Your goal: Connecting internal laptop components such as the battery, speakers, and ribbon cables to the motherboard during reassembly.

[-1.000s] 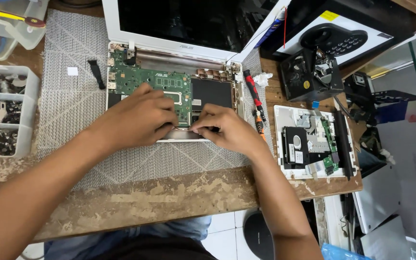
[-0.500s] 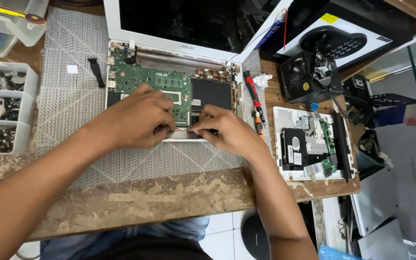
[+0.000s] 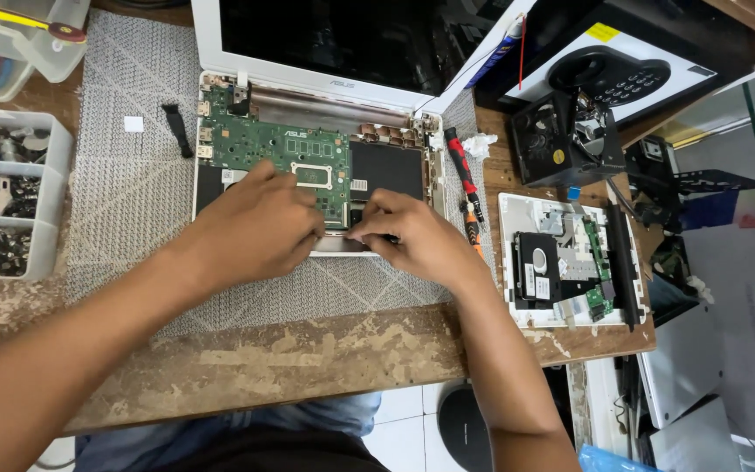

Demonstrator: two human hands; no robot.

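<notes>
Green circuit board lies bare in the opened white laptop at twelve o'clock from me. My left hand rests curled on its lower edge; what it grips, I cannot tell. My right hand pinches something small there. A red screwdriver lies at two o'clock.

Fingertips of both hands and the laptop's front edge beneath, hidden.
</notes>
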